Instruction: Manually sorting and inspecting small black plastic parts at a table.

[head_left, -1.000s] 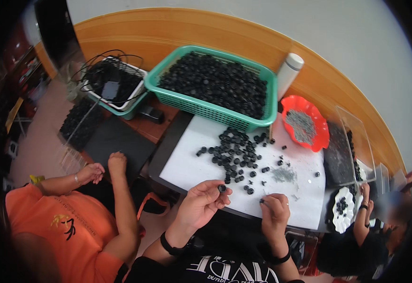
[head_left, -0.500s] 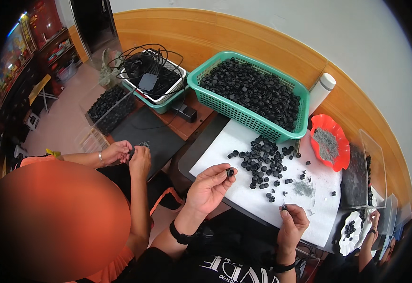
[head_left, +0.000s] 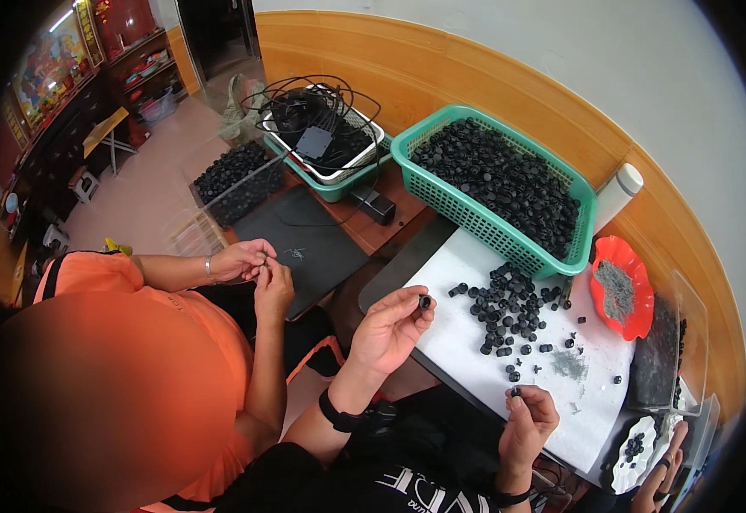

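Right hand (head_left: 528, 423), at the counter's (head_left: 394, 278) near edge: fingers narrowed on a small black part (head_left: 516, 392), which shows more plainly than one second earlier. Left hand (head_left: 386, 335): fingers pinching a hollow black cap (head_left: 425, 302), as in both earlier frames. Beyond, loose black pieces (head_left: 510, 315) lie on a white sheet (head_left: 443, 344); a red scalloped bowl (head_left: 640, 292) of grey bits stands to their right. A co-worker's hands (head_left: 276, 291), apart one second earlier, now meet beside a black board (head_left: 323, 267). Farthest, a green basket (head_left: 493, 232) of black pieces appears farther right than before, the view having turned left.
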A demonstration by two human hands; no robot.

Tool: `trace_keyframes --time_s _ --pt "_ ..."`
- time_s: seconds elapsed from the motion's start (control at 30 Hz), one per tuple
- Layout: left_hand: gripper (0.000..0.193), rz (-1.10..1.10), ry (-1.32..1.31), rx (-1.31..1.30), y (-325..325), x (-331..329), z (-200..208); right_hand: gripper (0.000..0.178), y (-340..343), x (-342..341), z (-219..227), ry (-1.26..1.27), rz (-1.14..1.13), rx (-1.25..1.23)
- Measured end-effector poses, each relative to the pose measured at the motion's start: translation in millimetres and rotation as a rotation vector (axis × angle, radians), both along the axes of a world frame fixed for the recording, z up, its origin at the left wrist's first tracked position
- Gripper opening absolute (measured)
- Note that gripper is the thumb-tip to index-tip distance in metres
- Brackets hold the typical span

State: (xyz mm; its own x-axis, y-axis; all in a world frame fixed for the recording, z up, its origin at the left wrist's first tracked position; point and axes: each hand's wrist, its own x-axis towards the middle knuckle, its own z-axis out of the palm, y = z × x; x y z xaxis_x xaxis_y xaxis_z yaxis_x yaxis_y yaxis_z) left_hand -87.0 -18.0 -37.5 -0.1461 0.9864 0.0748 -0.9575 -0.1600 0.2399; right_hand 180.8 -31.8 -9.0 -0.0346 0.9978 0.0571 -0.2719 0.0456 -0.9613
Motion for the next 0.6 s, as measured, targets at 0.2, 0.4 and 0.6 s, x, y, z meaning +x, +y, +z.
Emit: trace_keyframes --time_s 0.2,0.4,0.6 --pt "0.021 0.059 0.0 0.04 -1.8 -0.6 -2.1 0.015 -0.7 -0.6 0.3 0.008 -0.004 0.006" --pt "0.019 0.098 0.021 0.046 -3.1 -0.1 0.5 0.015 -2.4 2.1 1.3 0.011 -0.011 -0.01" --pt "0.022 0.016 0.026 0.055 -2.4 15.5 3.9 0.017 -2.2 -1.7 4.8 0.067 -0.003 0.004"
